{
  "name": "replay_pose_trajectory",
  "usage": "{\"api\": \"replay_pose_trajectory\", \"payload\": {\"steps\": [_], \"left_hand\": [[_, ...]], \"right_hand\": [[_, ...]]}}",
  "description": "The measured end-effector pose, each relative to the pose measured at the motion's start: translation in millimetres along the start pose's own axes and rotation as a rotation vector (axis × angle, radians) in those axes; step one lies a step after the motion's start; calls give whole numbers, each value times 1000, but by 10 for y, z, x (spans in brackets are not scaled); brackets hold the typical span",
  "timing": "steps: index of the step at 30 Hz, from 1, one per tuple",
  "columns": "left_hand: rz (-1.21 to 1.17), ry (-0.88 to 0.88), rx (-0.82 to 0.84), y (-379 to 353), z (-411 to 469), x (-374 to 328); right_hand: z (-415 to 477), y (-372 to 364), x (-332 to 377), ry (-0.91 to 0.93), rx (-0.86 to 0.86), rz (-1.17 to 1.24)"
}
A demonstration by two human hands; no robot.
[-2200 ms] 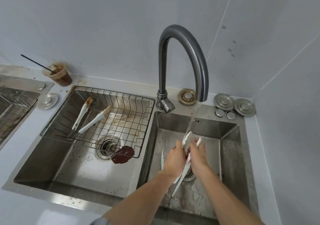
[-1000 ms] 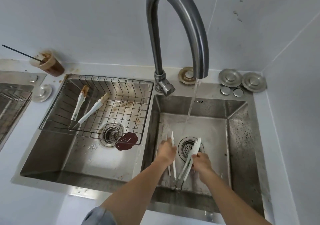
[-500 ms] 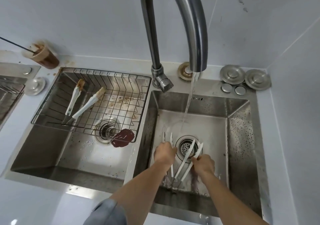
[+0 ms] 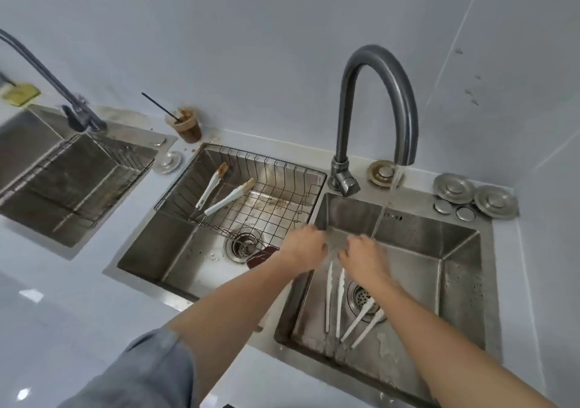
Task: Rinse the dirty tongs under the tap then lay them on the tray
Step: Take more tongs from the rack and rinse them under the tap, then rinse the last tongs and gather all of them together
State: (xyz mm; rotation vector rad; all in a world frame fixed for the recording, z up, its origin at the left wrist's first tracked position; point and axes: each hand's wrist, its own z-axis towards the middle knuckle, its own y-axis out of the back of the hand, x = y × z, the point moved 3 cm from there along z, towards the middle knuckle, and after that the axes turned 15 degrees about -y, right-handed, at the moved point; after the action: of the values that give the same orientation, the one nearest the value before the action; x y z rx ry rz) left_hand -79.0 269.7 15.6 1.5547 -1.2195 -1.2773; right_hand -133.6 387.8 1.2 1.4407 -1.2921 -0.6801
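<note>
Two pairs of white tongs lie on the floor of the right sink basin [image 4: 455,282]: one pair [image 4: 334,301] left of the drain, the other [image 4: 364,321] across it. My left hand [image 4: 303,246] and my right hand [image 4: 364,255] hover above them, close together and blurred, with fingers curled and nothing in them. Water [image 4: 384,206] runs from the grey tap [image 4: 376,62] just right of my right hand. Two dirty tongs [image 4: 212,185] [image 4: 230,197] with brown tips rest in the wire tray [image 4: 314,172] over the left basin.
A brown smear [image 4: 262,255] lies by the left basin's drain. A sauce cup with a stick [image 4: 186,125] stands on the counter behind the tray. Metal drain covers [image 4: 474,195] sit at the back right. Another sink with a rack [image 4: 72,169] is at far left.
Both hands have let go of the white tongs, which now lie on the right basin floor. The hands have risen and come together beside the water stream.
</note>
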Motion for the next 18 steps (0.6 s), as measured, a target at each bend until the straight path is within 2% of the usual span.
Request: {"api": "replay_pose_trajectory", "payload": {"steps": [7,18], "left_hand": [[222,95,-34,392,-238,777],[106,242,-79,344,-358,2343]], "right_hand": [[56,143,877,193,-153,-46],[518,-389,2281,168,-99,-67]]}}
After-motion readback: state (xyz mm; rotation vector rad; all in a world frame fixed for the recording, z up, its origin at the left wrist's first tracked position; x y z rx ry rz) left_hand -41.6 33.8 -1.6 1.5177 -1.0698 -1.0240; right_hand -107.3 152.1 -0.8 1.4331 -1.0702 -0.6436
